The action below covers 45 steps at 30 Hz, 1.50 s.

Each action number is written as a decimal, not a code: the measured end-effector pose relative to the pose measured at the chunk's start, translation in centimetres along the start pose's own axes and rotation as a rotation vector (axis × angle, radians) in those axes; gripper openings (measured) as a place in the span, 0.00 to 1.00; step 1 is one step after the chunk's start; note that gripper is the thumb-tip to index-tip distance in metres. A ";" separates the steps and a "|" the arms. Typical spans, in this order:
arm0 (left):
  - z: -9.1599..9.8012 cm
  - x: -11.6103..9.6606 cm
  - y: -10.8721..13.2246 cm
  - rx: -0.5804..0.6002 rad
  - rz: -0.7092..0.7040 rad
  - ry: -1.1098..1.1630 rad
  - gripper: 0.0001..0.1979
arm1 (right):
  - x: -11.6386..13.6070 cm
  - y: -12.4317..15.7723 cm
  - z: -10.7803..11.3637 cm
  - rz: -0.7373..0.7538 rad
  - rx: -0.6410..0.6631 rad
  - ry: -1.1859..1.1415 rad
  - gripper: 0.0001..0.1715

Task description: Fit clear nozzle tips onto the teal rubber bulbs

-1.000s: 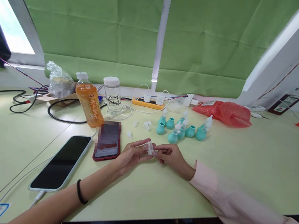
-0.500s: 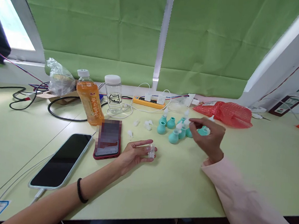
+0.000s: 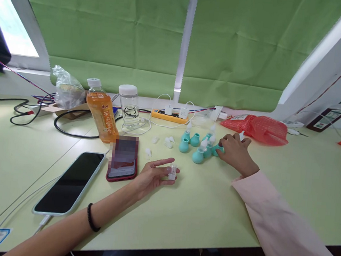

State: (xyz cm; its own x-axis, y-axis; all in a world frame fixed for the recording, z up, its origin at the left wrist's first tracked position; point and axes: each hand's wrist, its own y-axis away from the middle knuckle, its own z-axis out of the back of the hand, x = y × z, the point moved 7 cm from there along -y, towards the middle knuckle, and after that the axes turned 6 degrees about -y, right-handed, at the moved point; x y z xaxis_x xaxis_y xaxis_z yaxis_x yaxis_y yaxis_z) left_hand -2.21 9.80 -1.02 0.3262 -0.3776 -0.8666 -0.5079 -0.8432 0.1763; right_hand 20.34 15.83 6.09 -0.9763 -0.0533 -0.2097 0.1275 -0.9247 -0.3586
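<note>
My left hand grips a small clear plastic piece between thumb and fingers, just above the table. On the right, my right hand has its thumb and fingers closed around a small teal rubber bulb, which they partly cover. Beside it several teal bulbs stand in a cluster. Some carry translucent white nozzles, while an open-topped bulb shows its bare mouth. A white nozzle tip pokes up behind my right hand; its base is hidden. Several loose clear pieces lie left of the bulbs.
A phone in a red case and a larger phone lie left. Behind them stand an orange drink bottle and a clear cup. A yellow power strip and a red bubble-wrap bag sit at the back.
My right hand has turned over and lowered onto a teal bulb from its raised pinch by the nozzles. My left hand stays in place with the clear piece.
</note>
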 end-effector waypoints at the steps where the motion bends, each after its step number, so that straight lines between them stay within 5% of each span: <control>1: 0.0 0.0 0.0 0.001 -0.001 0.006 0.20 | 0.0 -0.1 -0.1 -0.001 0.030 -0.024 0.13; 8: 0.1 -0.2 -0.2 -0.025 -0.019 0.043 0.14 | -1.0 0.5 1.6 -0.012 0.184 -0.197 0.09; 15: 0.3 -0.4 -0.2 -0.076 -0.039 -0.003 0.13 | 4.6 4.2 5.9 0.518 0.499 -0.930 0.09; 19: 0.7 -0.4 -0.2 -0.119 -0.052 -0.083 0.12 | 8.9 5.1 5.8 0.606 0.351 -1.112 0.11; 23: 1.2 -0.8 -0.2 -0.147 -0.113 -0.084 0.08 | 11.8 6.0 3.7 0.584 0.284 -1.262 0.26; 27: 1.0 -1.2 0.1 -0.158 -0.165 -0.059 0.12 | 13.4 7.0 2.3 0.602 0.318 -1.198 0.17; 37: 0.5 -1.1 0.2 -0.151 -0.125 -0.224 0.16 | 11.4 6.3 3.0 0.395 -0.110 -1.040 0.06; 45: -0.1 -1.1 0.3 -0.104 -0.127 -0.293 0.18 | 10.9 6.1 2.4 0.322 -0.100 -0.971 0.07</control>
State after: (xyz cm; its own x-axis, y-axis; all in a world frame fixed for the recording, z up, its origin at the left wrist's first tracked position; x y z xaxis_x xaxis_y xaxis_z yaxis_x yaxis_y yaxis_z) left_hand -2.63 9.95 -0.01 0.1306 -0.1535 -0.9795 -0.3891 -0.9166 0.0917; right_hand 10.08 8.76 3.80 -0.6080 -0.6160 0.5009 0.3790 -0.7796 -0.4987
